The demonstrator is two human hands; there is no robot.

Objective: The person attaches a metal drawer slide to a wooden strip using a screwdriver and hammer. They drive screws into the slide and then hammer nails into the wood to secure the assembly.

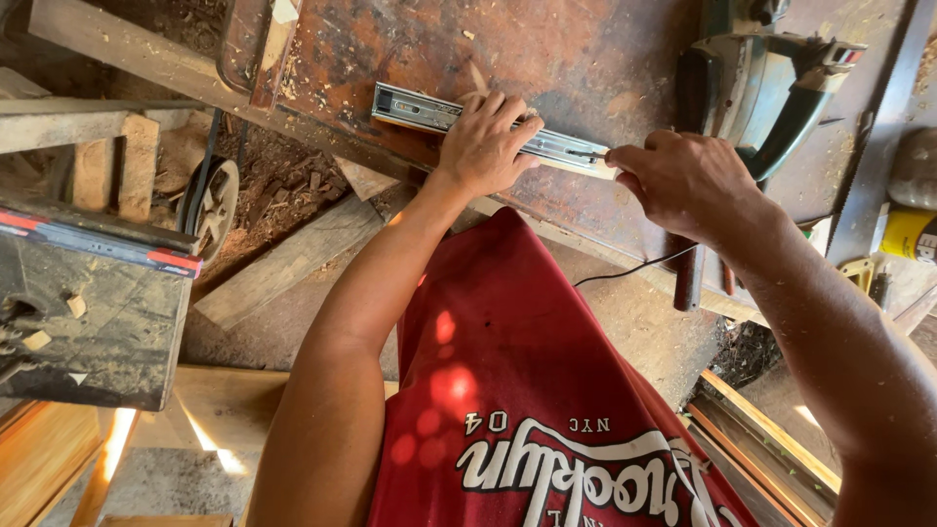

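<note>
A long metal drawer slide (pixel 415 109) lies on a narrow strip of pale wood on the rusty brown work table (pixel 586 59). My left hand (pixel 485 144) presses down flat on the middle of the slide, fingers spread over it. My right hand (pixel 686 181) is at the slide's right end with its fingers pinched on a thin dark tool (pixel 589 154) whose tip points into the slide. What kind of tool it is cannot be made out.
A green power tool (pixel 766 88) sits on the table just beyond my right hand, its black cord (pixel 634 268) trailing down. A yellow tool (pixel 906 234) lies at the far right. Wood planks, offcuts and a dark machine table (pixel 93 322) stand at the left, over sawdust.
</note>
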